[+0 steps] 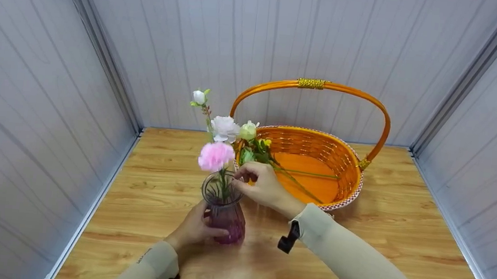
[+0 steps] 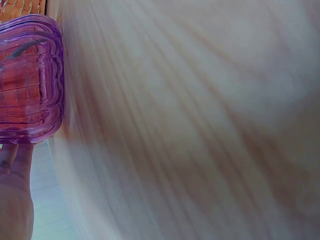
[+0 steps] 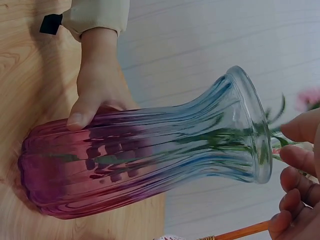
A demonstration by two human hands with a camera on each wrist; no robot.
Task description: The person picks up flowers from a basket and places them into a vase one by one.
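My left hand (image 1: pixel 195 228) grips the lower body of a ribbed glass vase (image 1: pixel 234 228), clear at the top and purple-pink below. The vase stands upright on the wooden table. At its mouth, my right hand (image 1: pixel 264 186) has thumb and forefinger pinching a thin green stem (image 3: pixel 276 141) just outside the rim. A pink carnation (image 1: pixel 216 156), slightly blurred, rises above the vase's mouth. Behind it are a white flower (image 1: pixel 224 128) and, higher up, a small white bud (image 1: pixel 199 97). Green stems run down inside the glass, also visible in the right wrist view.
An orange wicker basket (image 1: pixel 351 198) with a tall arched handle (image 1: pixel 379 110) stands behind and right of the vase. Several long-stemmed flowers lie in it, among them a pale green bloom (image 1: pixel 248 130) and a yellow one (image 1: pixel 267 142). Pale panel walls (image 1: pixel 274 47) enclose the table.
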